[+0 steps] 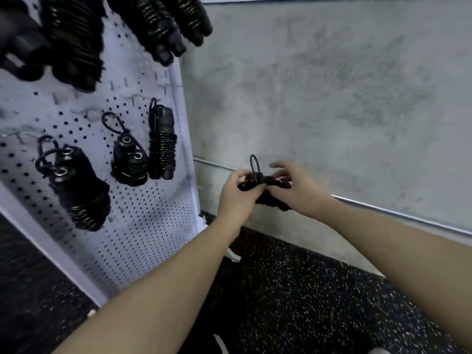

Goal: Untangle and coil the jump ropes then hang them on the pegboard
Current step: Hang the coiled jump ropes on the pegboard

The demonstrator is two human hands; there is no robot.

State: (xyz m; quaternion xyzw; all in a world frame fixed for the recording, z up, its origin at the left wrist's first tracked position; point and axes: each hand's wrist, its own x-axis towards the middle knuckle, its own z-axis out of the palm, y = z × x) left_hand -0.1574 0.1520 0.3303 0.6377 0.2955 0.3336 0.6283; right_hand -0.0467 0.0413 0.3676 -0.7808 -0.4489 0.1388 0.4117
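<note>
Gripping the coiled jump rope (265, 186) with both hands: left hand (236, 198) has fingers curled round its left end, right hand (297, 189) holds the right end, index and middle fingers (279, 165) partly extended above it. Small rope loop (254, 163) sticks up between the hands. Blurry, so exact pinch unclear. Pegboard (143, 213) sits left of the fingers, with wound ropes (162, 144) hanging on it.
</note>
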